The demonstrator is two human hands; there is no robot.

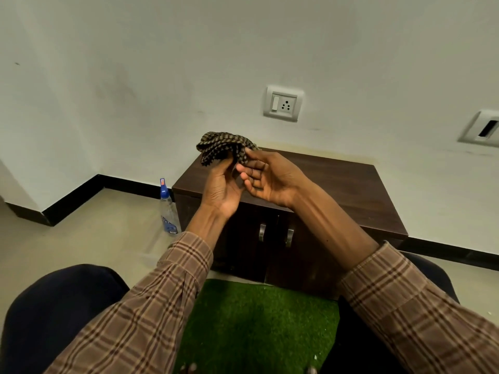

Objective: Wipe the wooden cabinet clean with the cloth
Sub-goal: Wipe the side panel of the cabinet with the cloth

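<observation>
Standing against the white wall (189, 63): dark wooden cabinet (351, 190), both doors shut, contents hidden. Lying in front of the cabinet: green turf mat (256, 319). Hovering above the cabinet top, left hand (221, 190) and right hand (270, 179), both pinching the bunched checked cloth (224, 148) at its lower edge. Standing on the floor just left of the cabinet: clear spray bottle (168, 209), blue cap, contents unclear.

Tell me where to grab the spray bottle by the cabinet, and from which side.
Grip the spray bottle around its clear body, just below the blue top. Come from its left, the open floor side: it stands upright, and the cabinet sits close on its right, probably blocking that side.
</observation>
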